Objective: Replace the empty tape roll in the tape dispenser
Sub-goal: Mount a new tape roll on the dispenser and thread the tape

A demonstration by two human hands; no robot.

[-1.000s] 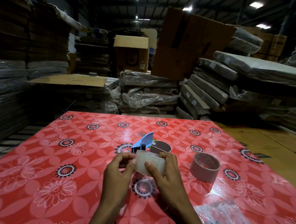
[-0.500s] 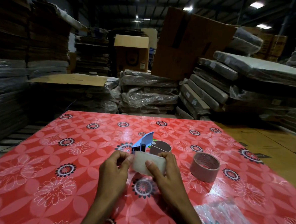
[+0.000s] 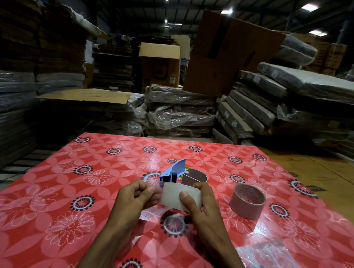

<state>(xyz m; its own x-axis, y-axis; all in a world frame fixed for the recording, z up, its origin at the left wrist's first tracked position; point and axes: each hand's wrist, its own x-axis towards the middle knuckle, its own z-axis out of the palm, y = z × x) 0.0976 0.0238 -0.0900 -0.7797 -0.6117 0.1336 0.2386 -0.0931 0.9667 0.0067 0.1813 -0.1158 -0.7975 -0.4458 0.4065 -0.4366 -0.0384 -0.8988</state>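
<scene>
Clear tape, a new roll [image 3: 181, 197], sits held between both hands above the desk [image 3: 53, 209], near its front edge. Right hand [image 3: 200, 207] grips the roll, thumb pressed on its outer face and fingers curled round the far side; this looks like a steadying hold so the roll cannot spin. Left hand [image 3: 135, 197] pinches at the roll's left edge, thumb and fingertips closed together on what appears to be the loose tape end, a thin sheen of film just visible there. Judged step: freeing or peeling the leading end before loading. Whether the end is fully lifted cannot be told.

Tape dispenser [image 3: 172, 173], blue with a black roller post, rests on the desk just beyond the hands, blue blade guard pointing away. A brown cardboard core [image 3: 194, 177] stands touching or just beside its right side; whether it is mounted on the hub or merely set beside it cannot be told. A second brown core or roll [image 3: 247, 201] stands apart to the right. Crumpled clear wrap [image 3: 268, 257] lies at the near right corner, likely the new roll's packaging.

Background: stacked wrapped cartons [image 3: 179, 111].
</scene>
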